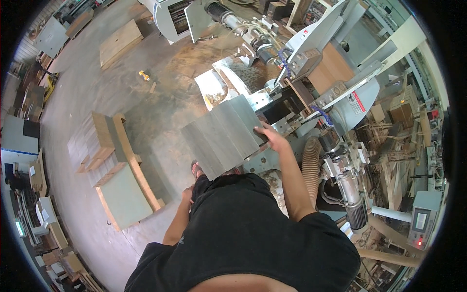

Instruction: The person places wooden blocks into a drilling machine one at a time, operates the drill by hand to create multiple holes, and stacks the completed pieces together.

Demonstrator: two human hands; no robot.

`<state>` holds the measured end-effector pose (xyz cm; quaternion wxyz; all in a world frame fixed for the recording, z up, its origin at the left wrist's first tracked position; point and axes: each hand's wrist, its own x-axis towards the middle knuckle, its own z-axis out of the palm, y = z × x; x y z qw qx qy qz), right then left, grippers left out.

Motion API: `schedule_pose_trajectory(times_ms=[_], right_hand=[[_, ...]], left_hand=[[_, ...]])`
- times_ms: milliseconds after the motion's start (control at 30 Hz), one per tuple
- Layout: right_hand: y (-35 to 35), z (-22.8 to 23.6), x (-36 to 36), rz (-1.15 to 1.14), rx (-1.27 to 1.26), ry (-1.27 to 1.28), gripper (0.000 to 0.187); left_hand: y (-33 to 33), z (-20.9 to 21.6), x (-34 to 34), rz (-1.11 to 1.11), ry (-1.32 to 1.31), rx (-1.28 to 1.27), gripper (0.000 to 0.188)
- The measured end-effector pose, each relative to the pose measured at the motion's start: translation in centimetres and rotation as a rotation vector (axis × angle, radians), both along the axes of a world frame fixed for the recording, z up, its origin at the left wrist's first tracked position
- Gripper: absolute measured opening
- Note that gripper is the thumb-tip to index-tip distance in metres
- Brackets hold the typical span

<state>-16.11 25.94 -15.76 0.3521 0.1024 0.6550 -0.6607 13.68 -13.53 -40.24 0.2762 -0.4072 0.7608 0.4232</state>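
Note:
Several grey boards lie side by side in front of me, their right ends against the machine. My right hand grips the right edge of the rightmost board, thumb on the top face; the fingers beneath are hidden. Down by my left thigh hangs my left hand, apart from the boards. Its fingers are mostly hidden against the dark trousers, so their pose does not show. What bears the boards from below is covered by them.
A woodworking machine with motors and a ribbed hose stands close on my right. Stacked grey boards sit on a wooden pallet to my left. Farther off are a flat wooden panel and a small yellow object on the floor.

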Motion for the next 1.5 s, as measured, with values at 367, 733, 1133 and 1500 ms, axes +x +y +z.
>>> schedule_pose_trajectory(times_ms=[367,733,1133,1500], right_hand=[[4.7,0.2,-3.3,-0.382,0.350,0.438,0.045],[6.2,-1.3,-10.9,0.130,1.363,0.512,0.034],[5.5,1.5,-7.6,-0.059,0.747,0.649,0.018],[-0.2,1.8,-2.2,-0.004,0.500,0.727,0.028]], left_hand=[[0.8,2.2,-0.3,-0.223,-0.060,-0.052,0.053],[0.5,2.7,1.0,-0.433,0.007,-0.155,0.040],[0.6,-0.9,2.6,-0.593,0.088,-0.263,0.041],[1.7,3.4,-0.7,0.170,0.120,0.128,0.056]])
